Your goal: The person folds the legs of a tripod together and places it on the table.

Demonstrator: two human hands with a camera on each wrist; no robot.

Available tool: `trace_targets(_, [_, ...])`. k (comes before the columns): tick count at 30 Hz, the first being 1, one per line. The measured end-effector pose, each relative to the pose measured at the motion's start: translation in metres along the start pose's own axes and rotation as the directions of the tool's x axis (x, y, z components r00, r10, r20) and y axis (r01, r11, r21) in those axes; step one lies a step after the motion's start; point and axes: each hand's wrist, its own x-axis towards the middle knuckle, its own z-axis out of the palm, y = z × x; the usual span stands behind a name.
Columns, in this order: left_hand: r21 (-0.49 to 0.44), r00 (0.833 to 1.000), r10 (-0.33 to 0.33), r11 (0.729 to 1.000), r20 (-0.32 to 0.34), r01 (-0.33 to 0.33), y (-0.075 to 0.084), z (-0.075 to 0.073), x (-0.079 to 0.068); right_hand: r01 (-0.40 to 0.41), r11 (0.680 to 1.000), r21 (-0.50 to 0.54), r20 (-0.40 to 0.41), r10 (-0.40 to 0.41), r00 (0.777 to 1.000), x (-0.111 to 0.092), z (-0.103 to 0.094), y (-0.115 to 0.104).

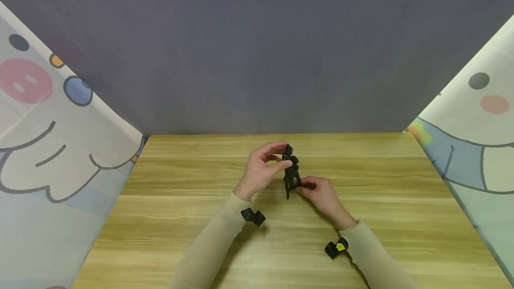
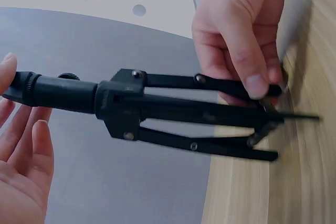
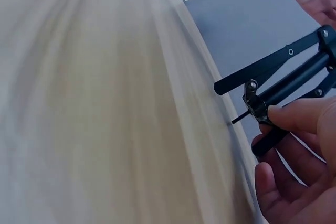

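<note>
A small black tripod (image 1: 292, 177) is held above the wooden table between both hands. My left hand (image 1: 261, 168) grips its top end with thumb and fingers. In the left wrist view the tripod (image 2: 118, 103) lies sideways across the picture, its legs folded near the centre column. There the right hand (image 2: 241, 30) has its thumb pressed on the end of one leg. Seen from the right wrist, my right hand (image 3: 310, 156) pinches that leg near its tip, beside the small metal hinge bracket (image 3: 254, 103). A thin rod pokes out past the bracket.
The light wooden table (image 1: 160, 217) spreads under both arms. Behind it rises a plain grey panel (image 1: 257, 57). Cartoon-printed sheets (image 1: 40, 146) stand at the left and right sides. Each wrist carries a small black camera (image 1: 253, 216).
</note>
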Motion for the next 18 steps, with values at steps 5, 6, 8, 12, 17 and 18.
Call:
trace_targets(5, [-0.049,0.998,0.003,0.999,-0.063,-0.006,-0.016,-0.012,-0.004,0.002,1.0,0.026,0.029,-0.003,1.0,-0.001,-0.011,-0.002])
trace_targets(6, [-0.063,0.997,-0.004,0.998,-0.074,-0.001,-0.019,-0.014,-0.005,0.008,0.999,0.031,0.035,-0.009,0.999,-0.002,-0.014,-0.001])
trace_targets(8, [-0.084,0.995,-0.028,0.996,-0.097,0.02,-0.023,-0.019,-0.007,0.019,0.999,0.039,0.043,-0.02,0.999,-0.002,-0.019,-0.001])
trace_targets(12, [-0.085,0.99,-0.059,0.995,-0.125,0.048,-0.016,-0.027,-0.013,0.053,0.997,0.061,0.046,-0.056,0.997,-0.003,-0.028,0.004])
trace_targets(17, [-0.041,0.988,-0.094,0.995,-0.125,0.089,-0.02,-0.036,-0.022,0.067,0.995,0.079,0.031,-0.07,0.997,-0.003,-0.038,0.006])
trace_targets(18, [-0.027,0.987,-0.102,0.995,-0.125,0.099,-0.022,-0.038,-0.024,0.067,0.994,0.082,0.026,-0.069,0.997,-0.003,-0.039,0.007])
